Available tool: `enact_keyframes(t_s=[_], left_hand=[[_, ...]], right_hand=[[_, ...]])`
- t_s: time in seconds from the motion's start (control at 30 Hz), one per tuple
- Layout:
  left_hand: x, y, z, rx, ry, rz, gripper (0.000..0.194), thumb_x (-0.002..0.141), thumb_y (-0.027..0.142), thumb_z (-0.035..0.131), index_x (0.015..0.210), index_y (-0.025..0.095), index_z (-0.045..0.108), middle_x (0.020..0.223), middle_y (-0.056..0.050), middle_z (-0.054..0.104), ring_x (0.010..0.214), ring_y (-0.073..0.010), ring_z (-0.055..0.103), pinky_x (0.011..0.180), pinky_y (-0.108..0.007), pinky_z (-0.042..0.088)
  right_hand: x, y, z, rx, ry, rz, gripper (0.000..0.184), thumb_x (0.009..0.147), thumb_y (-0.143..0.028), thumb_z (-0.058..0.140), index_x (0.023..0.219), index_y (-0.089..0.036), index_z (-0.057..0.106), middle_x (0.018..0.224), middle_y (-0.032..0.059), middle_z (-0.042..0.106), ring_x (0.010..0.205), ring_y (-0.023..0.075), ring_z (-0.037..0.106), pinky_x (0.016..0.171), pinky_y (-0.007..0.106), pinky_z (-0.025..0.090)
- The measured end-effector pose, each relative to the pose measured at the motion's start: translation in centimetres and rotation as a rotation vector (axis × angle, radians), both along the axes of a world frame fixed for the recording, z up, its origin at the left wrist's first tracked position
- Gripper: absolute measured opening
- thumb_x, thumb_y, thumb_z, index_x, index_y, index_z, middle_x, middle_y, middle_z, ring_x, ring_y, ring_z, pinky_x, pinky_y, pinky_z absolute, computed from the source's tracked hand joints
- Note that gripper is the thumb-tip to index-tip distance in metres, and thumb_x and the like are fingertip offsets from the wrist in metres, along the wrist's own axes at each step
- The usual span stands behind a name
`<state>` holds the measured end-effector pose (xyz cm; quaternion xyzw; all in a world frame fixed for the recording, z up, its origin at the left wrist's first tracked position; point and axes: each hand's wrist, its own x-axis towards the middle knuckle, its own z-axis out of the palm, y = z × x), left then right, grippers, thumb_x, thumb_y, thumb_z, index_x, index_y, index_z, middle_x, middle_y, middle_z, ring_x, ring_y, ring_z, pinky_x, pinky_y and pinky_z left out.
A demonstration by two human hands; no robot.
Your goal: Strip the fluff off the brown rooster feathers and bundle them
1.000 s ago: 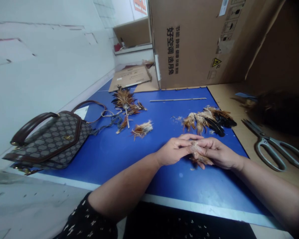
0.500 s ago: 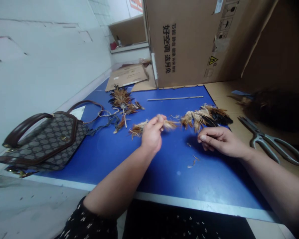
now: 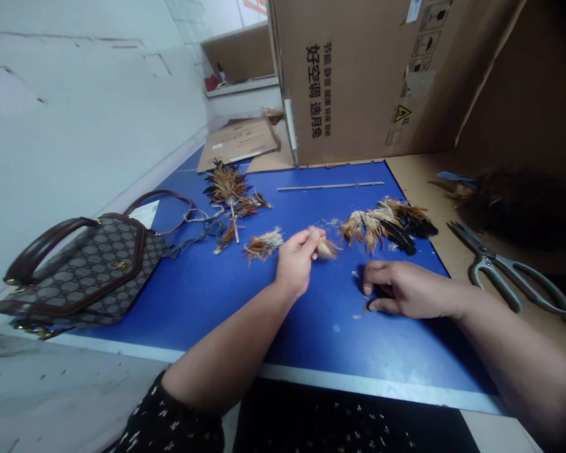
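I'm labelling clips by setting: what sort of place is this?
Probably a small workshop corner: feather bunches on a blue tabletop, large scissors, and a big cardboard box.

A pale wall point(image 3: 99, 94) rises from nine to eleven o'clock beside a blue tabletop point(image 3: 207, 302) with a light edge. A large cardboard box point(image 3: 358, 82) printed with dark characters stands at one o'clock, while whitish light falls near twelve o'clock.

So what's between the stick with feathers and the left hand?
A small bunch of feathers lies on the blue table, between the feathered stick and the left hand. The head view shows it.
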<state>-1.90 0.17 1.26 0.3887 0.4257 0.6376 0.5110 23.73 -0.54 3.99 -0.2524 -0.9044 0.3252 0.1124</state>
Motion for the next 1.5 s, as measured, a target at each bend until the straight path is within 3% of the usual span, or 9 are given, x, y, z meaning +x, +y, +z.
enact_keyframes(t_s=[0.23,0.53,0.9,1.1,1.3,1.37,1.5], left_hand=[[0.6,-0.7,-0.7,0.009,0.095,-0.043,0.042,0.086,0.055,0.082,0.096,0.014,0.082,0.081,-0.003,0.070,0.060,-0.0071,0.046,0.058,-0.022,0.035],[0.9,-1.8,-0.8,-0.023,0.192,-0.131,0.042,0.096,0.055,0.071,0.101,0.014,0.081,0.105,-0.013,0.081,0.075,-0.0142,0.063,0.070,-0.026,0.047],[1.5,-2.7,-1.1,-0.171,0.173,-0.228,0.041,0.098,0.052,0.069,0.103,0.012,0.080,0.098,-0.011,0.078,0.063,-0.0088,0.053,0.059,-0.023,0.041],[2.1,-2.9,-0.4,-0.110,0.277,-0.294,0.038,0.101,0.041,0.065,0.080,0.012,0.077,0.077,-0.004,0.064,0.059,-0.0092,0.052,0.063,-0.027,0.045],[3.1,-3.5,-0.8,-0.223,0.172,-0.349,0.035,0.097,0.043,0.070,0.082,0.012,0.076,0.076,-0.003,0.062,0.055,-0.0103,0.055,0.055,-0.026,0.044],[3.2,-3.5,-1.0,-0.251,0.139,-0.351,0.034,0.097,0.041,0.070,0.080,0.012,0.075,0.075,-0.002,0.061,0.055,-0.0098,0.054,0.054,-0.025,0.043],[3.2,-3.3,-1.3,-0.268,0.087,-0.360,0.033,0.095,0.040,0.073,0.079,0.011,0.075,0.075,-0.002,0.058,0.056,-0.0089,0.053,0.054,-0.025,0.041]], right_hand=[[-1.1,-0.5,0.1,-0.058,-0.010,0.038,0.008,0.092,-0.013,0.065,0.089,-0.017,0.071,0.091,0.0058,0.069,0.076,0.0148,0.063,0.071,0.026,0.048],[-0.9,0.1,-0.3,-0.234,0.084,-0.035,0.007,0.091,-0.016,0.066,0.085,-0.018,0.067,0.085,0.0031,0.067,0.071,0.0136,0.058,0.065,0.025,0.045],[-0.9,0.6,-1.4,-0.294,0.255,-0.391,0.026,0.102,-0.042,0.063,0.093,-0.018,0.070,0.074,0.0004,0.062,0.063,0.0125,0.050,0.060,0.025,0.043],[-2.3,-0.3,-1.1,-0.372,0.474,-0.642,0.030,0.101,-0.048,0.066,0.097,-0.018,0.070,0.073,-0.0003,0.063,0.060,0.0110,0.050,0.057,0.024,0.043],[-4.1,-1.0,-1.5,-0.573,0.596,-0.585,0.027,0.104,-0.047,0.063,0.099,-0.020,0.066,0.073,0.0013,0.074,0.061,0.0142,0.066,0.062,0.027,0.054],[-4.3,-1.0,-1.8,-0.507,0.593,-0.577,0.023,0.105,-0.043,0.063,0.101,-0.021,0.068,0.079,0.0034,0.077,0.069,0.0170,0.072,0.070,0.030,0.058],[-4.0,-0.9,-2.5,-0.195,0.561,-0.573,0.015,0.104,-0.032,0.065,0.104,-0.022,0.076,0.095,0.0067,0.078,0.089,0.0192,0.075,0.084,0.033,0.060]])
